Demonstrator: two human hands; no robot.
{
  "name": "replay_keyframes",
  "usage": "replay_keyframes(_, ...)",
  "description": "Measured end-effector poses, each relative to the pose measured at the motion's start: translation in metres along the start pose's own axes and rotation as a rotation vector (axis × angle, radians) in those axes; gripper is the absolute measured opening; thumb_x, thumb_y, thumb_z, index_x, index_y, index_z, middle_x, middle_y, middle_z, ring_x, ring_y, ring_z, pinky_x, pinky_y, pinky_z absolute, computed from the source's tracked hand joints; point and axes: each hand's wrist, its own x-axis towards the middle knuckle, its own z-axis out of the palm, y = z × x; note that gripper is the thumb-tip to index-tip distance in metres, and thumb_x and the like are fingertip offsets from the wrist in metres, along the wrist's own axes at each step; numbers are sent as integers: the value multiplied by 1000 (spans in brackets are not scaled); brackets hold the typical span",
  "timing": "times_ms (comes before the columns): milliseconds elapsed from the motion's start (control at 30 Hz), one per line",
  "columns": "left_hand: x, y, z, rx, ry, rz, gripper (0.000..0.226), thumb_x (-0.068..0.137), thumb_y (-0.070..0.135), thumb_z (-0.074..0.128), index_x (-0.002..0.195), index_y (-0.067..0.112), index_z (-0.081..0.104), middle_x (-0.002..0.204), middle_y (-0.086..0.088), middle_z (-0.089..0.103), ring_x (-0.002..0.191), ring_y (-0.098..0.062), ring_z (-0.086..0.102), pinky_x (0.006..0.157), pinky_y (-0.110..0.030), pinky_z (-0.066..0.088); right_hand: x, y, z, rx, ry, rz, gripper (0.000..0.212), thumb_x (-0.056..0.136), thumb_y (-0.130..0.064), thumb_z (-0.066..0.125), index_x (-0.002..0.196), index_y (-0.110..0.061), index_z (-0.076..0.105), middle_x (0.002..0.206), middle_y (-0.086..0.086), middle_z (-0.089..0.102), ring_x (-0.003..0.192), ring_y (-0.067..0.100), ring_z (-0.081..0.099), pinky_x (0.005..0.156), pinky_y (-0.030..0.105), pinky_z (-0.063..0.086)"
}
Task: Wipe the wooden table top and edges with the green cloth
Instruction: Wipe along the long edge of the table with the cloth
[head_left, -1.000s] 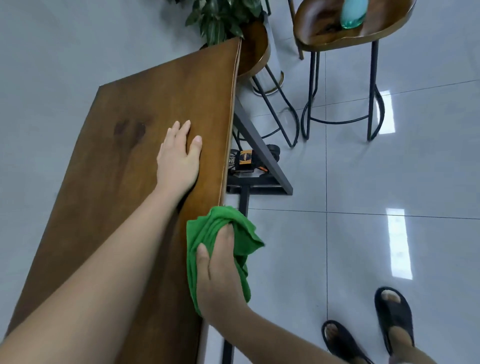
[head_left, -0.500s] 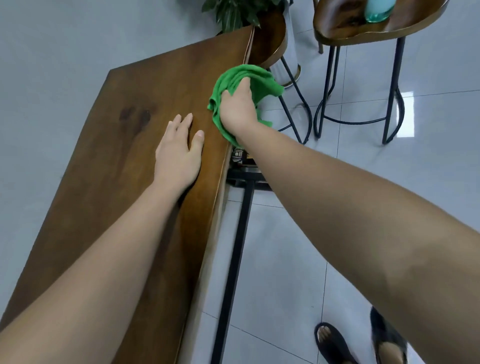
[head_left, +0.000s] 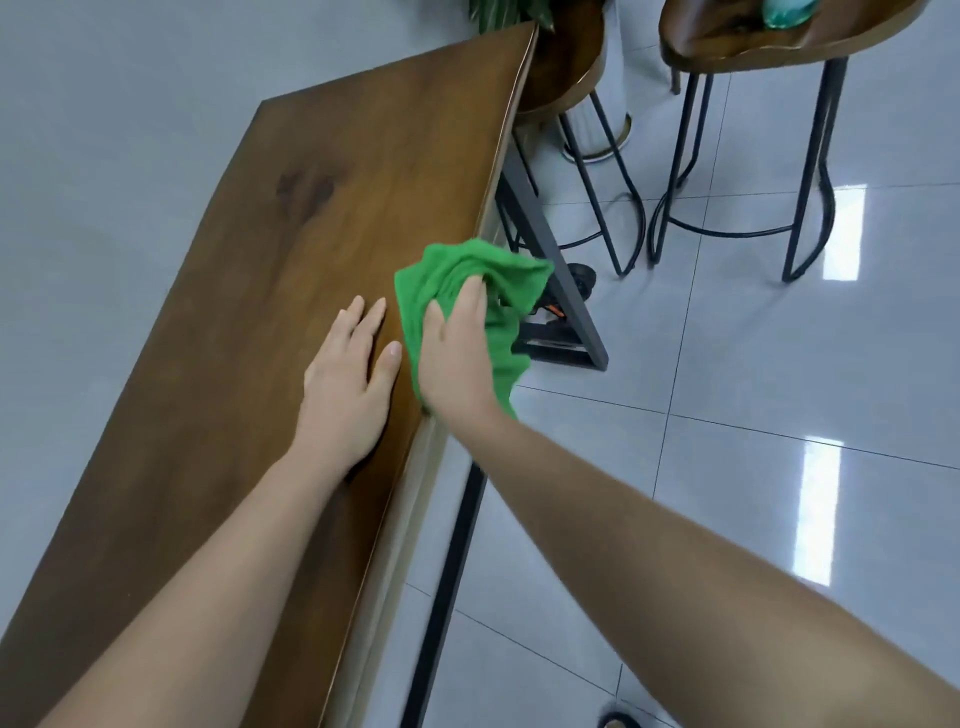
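A person leans over a long wooden table (head_left: 311, 156) on a glossy grey tiled floor (head_left: 727, 395), both bare forearms reaching in from the bottom of the head view. The right hand (head_left: 456, 358) grips a bunched green cloth (head_left: 441, 275), fingers curled into its folds and thumb spread along its left side. The cloth sits at the table's right edge (head_left: 410, 499), partly on the top and partly hanging over the side toward the floor. The left hand (head_left: 345, 389) lies flat on the table top, palm down and fingers straight, holding nothing. Its thumb is just beside the cloth, and the two hands are close side by side but do not touch.

A dark blotch (head_left: 304, 189) marks the wood farther up the table top. Beneath the table's edge, a grey slanted leg (head_left: 558, 291) runs down to a black base on the tiles. Two wooden-seated stools on thin black metal frames stand beyond the far corner, one (head_left: 566, 57) tucked close to the table and the other (head_left: 779, 44) well to its right, carrying a teal object (head_left: 784, 13) cut off by the frame. Green leaves (head_left: 498, 10) show at the top edge. The toe of a dark sandal (head_left: 618, 721) peeks in below the right forearm.
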Motion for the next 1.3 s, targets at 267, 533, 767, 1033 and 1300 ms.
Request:
replay_keyframes(267,-85,-44,-8,-5,-60,66,57,118,49,33,173,39,25,183,13,15,169,-11,8,136,-54,15,-202,47,54,23,-28,37,67,119,-29,36,175,-10,3,183,5,7,168,14,8,129,11,0)
replay_keyframes(533,-168,-95,-12,23,-63,145,58,118,51,30,174,38,22,183,12,13,170,-12,6,136,-52,13,-359,89,101,21,-78,98,68,118,-37,30,175,-22,-4,182,-9,6,167,4,8,136,33,15)
replay_keyframes(767,-174,-97,-7,53,-3,152,62,115,56,22,174,36,24,183,9,17,169,-15,12,135,-55,17,-359,97,113,-68,-8,48,66,110,-44,26,170,-21,10,174,0,26,162,16,28,134,42,26)
replay_keyframes(1033,-173,-100,-5,57,13,155,62,115,56,22,173,36,25,183,10,19,169,-15,12,134,-56,18,-226,58,74,-6,46,-15,74,116,-17,41,174,-12,-4,184,5,-4,167,21,14,118,17,14)
replay_keyframes(1300,-173,-97,-6,74,18,141,60,116,56,23,173,38,25,182,11,18,169,-14,13,134,-54,17,-90,7,34,-79,139,-24,65,117,-18,40,173,-8,9,182,8,13,153,29,43,112,38,37)
